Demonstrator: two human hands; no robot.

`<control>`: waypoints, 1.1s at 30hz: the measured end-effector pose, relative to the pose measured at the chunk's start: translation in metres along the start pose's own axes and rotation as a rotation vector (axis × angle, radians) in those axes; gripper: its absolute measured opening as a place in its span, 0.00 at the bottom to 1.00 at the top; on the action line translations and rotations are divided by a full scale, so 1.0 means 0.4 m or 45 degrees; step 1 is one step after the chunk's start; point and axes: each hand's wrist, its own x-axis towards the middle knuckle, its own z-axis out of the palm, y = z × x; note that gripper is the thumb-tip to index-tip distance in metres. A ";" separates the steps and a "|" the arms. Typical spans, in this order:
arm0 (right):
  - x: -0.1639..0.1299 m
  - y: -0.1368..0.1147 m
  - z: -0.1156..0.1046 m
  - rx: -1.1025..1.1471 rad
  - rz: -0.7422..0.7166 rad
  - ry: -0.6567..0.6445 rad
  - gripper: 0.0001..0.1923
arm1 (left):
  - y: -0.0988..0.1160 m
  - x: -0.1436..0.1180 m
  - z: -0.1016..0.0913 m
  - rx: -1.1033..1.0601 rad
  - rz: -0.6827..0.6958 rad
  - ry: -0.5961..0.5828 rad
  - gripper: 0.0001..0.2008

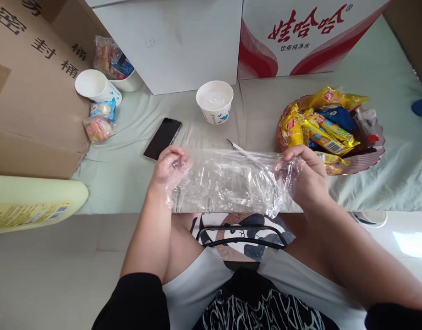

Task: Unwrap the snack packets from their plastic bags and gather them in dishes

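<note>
A sheet of clear plastic film point(227, 181) is stretched between my two hands at the table's front edge. My left hand point(171, 169) is closed on its left end, with film wrapped over the fingers. At the other end, my right hand point(305, 174) grips a bunched part of the film. A thin white stick-like tool with a dark pointed tip point(241, 149) lies on the cloth, partly seen through the film. Beyond it stands a paper cup point(215, 103) with something clear and shiny inside. A phone point(162, 137) lies near my left hand.
A pink glass bowl point(377, 158) of yellow snack packs point(329, 135) stands on the right. White boxes point(193, 46) line the back. At left are a cardboard box point(35, 105), a tipped paper cup point(97, 87), wrapped snacks point(99, 128) and a pale yellow bottle point(39, 199).
</note>
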 end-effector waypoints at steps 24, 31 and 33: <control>-0.002 -0.003 0.000 0.434 0.762 -0.505 0.25 | -0.030 0.005 -0.008 0.230 -0.363 -0.418 0.23; -0.046 0.093 0.078 0.143 1.124 -1.064 0.21 | -0.063 0.021 0.036 0.391 -0.531 -0.678 0.34; -0.054 0.098 0.081 0.045 1.021 -1.140 0.16 | -0.069 0.019 0.045 0.172 -0.430 -0.585 0.40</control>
